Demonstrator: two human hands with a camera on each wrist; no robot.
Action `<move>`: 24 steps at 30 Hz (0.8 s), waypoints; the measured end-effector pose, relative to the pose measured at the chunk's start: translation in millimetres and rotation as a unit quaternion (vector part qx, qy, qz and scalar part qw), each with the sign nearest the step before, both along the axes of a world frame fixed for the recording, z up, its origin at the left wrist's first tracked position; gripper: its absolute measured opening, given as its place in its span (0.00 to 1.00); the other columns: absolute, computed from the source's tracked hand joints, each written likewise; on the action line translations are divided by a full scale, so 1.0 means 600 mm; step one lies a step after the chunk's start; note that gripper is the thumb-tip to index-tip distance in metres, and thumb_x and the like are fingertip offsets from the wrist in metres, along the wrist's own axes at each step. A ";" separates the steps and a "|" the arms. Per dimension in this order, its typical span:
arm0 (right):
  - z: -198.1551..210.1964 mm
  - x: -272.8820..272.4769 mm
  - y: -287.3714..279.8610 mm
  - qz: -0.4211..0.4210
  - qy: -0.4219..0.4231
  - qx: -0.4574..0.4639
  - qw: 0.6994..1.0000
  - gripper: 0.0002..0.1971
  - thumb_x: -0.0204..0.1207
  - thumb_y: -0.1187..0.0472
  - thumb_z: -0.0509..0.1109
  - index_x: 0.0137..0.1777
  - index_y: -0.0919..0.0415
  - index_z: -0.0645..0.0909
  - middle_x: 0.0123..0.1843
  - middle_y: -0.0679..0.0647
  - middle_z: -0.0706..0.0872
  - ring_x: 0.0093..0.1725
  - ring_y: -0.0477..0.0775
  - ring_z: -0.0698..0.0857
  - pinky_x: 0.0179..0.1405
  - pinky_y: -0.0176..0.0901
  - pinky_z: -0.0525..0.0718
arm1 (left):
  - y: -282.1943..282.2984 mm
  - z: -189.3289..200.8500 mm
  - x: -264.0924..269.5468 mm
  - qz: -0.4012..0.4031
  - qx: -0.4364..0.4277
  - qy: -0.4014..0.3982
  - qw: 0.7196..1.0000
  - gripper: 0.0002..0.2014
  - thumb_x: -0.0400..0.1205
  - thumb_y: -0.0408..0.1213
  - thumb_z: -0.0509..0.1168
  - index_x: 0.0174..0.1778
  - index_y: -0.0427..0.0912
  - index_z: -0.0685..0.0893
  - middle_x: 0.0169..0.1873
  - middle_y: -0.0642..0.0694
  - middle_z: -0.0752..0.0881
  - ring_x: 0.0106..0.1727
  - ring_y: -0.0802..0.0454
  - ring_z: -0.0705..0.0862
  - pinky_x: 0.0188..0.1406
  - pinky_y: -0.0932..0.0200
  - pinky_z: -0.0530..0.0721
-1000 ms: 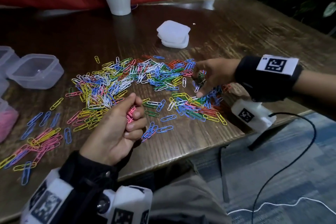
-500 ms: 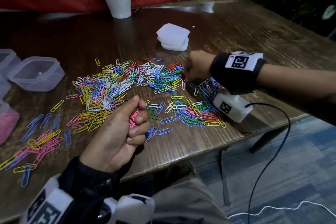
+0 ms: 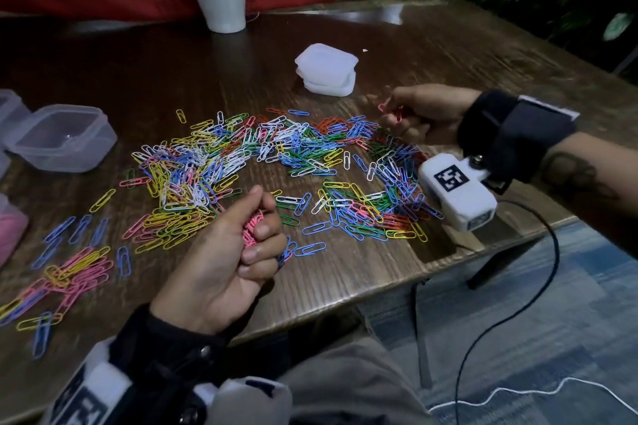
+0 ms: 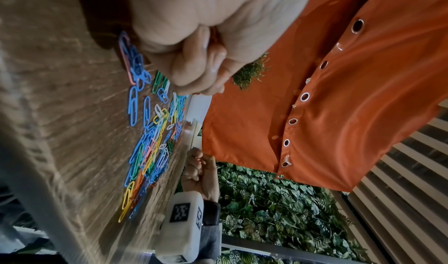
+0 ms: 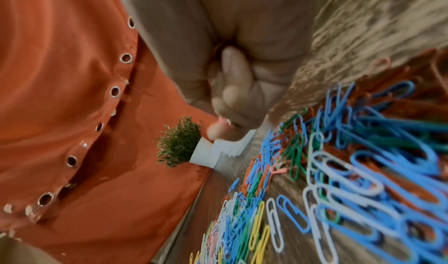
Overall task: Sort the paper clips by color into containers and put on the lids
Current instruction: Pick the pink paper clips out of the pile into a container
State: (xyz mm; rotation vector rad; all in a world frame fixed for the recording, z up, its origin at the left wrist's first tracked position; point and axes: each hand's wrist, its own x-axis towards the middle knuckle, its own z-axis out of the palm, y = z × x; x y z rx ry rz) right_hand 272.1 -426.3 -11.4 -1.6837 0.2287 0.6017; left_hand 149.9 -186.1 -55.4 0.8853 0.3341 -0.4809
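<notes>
Pink clips [image 3: 251, 229] bunched tight in the curled left hand [image 3: 221, 259], low over the near side of the table [image 3: 345, 279]. One red-pink clip [image 3: 392, 112] pinched in the right hand [image 3: 424, 114], just past the far edge of the big mixed pile [image 3: 276, 162]. Best to pick only one colour at a time. Lift each clip slowly, since clips hook onto others. Shake off any hangers-on. Carry a full fist to the pink tub [image 3: 10, 228] at the far left. Empty tub [image 3: 60, 136] and stacked lids [image 3: 326, 69] waiting, lids not yet on.
</notes>
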 end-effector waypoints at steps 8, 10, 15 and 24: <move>-0.010 0.005 0.031 0.114 -0.103 -0.349 0.925 0.13 0.82 0.56 0.62 0.36 0.59 0.74 0.26 0.50 0.72 0.22 0.46 0.68 0.20 0.33 0.65 | 0.013 0.007 -0.007 -0.015 -0.044 0.012 0.999 0.11 0.68 0.43 0.70 0.31 0.44 0.75 0.17 0.53 0.65 0.09 0.64 0.62 0.06 0.78 0.53; -0.008 0.005 0.044 0.155 -0.138 -0.433 0.877 0.14 0.81 0.52 0.63 0.42 0.63 0.78 0.32 0.52 0.75 0.29 0.50 0.72 0.25 0.37 0.67 | 0.011 0.007 -0.008 -0.009 -0.021 0.013 1.000 0.09 0.73 0.44 0.59 0.32 0.44 0.72 0.17 0.53 0.64 0.09 0.65 0.60 0.07 0.77 0.50; -0.014 0.008 0.056 0.204 -0.202 -0.568 0.772 0.17 0.82 0.58 0.59 0.59 0.72 0.80 0.57 0.67 0.82 0.47 0.56 0.75 0.43 0.39 0.68 | 0.011 0.008 -0.010 -0.006 -0.007 0.008 1.000 0.09 0.73 0.45 0.57 0.32 0.44 0.72 0.17 0.53 0.64 0.09 0.65 0.60 0.07 0.78 0.50; -0.010 0.009 0.044 0.217 -0.231 -0.543 0.777 0.11 0.78 0.61 0.65 0.53 0.65 0.85 0.50 0.61 0.86 0.47 0.58 0.80 0.39 0.39 0.71 | 0.007 0.007 -0.008 -0.012 -0.009 0.006 1.000 0.09 0.74 0.44 0.57 0.32 0.44 0.72 0.17 0.53 0.64 0.09 0.65 0.59 0.08 0.79 0.50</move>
